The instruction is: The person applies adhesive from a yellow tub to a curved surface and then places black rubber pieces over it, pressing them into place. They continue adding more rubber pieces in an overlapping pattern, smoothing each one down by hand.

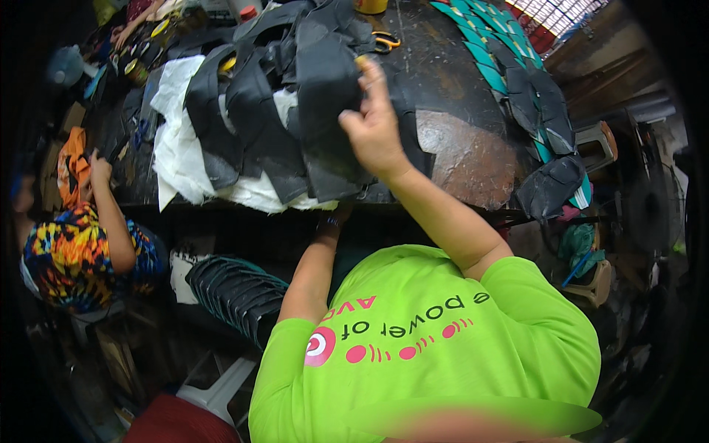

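Right hand spread at the edge of the black pieces

Three large black pieces (329,103) stand out in the upper middle of the frame, on a white cloth (177,140); smaller ones overlap behind them, too jumbled to count. The right hand (362,92) is at the right edge of the rightmost large piece, its grip spread, thumb and finger apart; whether it touches the piece I cannot tell. The left hand (340,211) is mostly hidden at the front edge of the worktop (443,66), near the middle of the frame, so its grip cannot be told.

The front edge crosses the frame just below the cloth, whose hem hangs near it. Room to move lies right of the right hand: dark surface and one brown patch (469,159), reaching to one row of teal and black pieces (517,92) at upper right. One pair of scissors (385,41) with orange handles lies above the hand. One stack (236,292) of dark pieces sits below the worktop, lower left. At far left, one co-worker (81,247) is beside an orange cloth (72,166).
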`<state>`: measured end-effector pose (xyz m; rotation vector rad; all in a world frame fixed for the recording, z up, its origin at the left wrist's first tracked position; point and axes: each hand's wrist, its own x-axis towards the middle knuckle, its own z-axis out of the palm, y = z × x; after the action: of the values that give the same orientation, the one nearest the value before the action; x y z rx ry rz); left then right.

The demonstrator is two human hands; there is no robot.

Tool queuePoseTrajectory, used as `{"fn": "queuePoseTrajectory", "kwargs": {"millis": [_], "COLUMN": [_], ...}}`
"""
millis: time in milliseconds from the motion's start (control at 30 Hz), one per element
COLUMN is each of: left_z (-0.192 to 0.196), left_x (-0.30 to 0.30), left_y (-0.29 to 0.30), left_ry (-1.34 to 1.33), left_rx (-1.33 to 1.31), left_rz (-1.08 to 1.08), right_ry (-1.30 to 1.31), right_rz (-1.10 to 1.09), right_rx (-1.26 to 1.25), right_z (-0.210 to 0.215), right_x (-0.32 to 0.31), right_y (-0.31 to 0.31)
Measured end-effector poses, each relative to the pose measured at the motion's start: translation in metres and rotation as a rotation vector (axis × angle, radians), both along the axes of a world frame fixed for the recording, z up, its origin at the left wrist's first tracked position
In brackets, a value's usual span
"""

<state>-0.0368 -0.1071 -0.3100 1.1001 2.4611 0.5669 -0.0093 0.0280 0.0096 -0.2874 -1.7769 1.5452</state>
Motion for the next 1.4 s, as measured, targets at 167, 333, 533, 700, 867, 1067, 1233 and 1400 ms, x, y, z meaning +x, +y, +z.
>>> {"fn": "queuePoseTrajectory", "kwargs": {"millis": [167,333,533,700,867,1067,1233,1400], "left_z": [-0.002,-0.005,-0.006,-0.006,-0.009,-0.011,-0.014,-0.021], "left_x": [-0.001,0.001,0.012,0.018,0.023,0.025,0.024,0.018], "left_y": [0.001,-0.002,-0.019,-0.035,-0.045,-0.049,-0.049,-0.049], "left_ry": [-0.018,-0.035,-0.055,-0.070,-0.086,-0.098,-0.091,-0.075], "left_rx": [-0.015,-0.024,-0.038,-0.054,-0.072,-0.083,-0.076,-0.070], "left_rz": [0.005,0.006,0.013,0.023,0.027,0.027,0.027,0.022], "right_ry": [-0.137,-0.099,0.108,-0.300,-0.534,-0.278,0.110,-0.463], "right_rz": [-0.107,-0.107,0.064,0.094,0.062,-0.376,-0.349,-0.367], "right_rx": [0.566,0.487,0.779,1.311,1.346,1.071,0.773,0.732], "right_z": [0.004,0.026,0.050,0.045,0.061,0.080,0.116,0.124], "right_x": [0.017,0.007,-0.112,-0.187,-0.205,-0.230,-0.185,-0.054], "right_y": [0.001,0.049,0.154,0.198,0.216,0.245,0.243,0.232]}}
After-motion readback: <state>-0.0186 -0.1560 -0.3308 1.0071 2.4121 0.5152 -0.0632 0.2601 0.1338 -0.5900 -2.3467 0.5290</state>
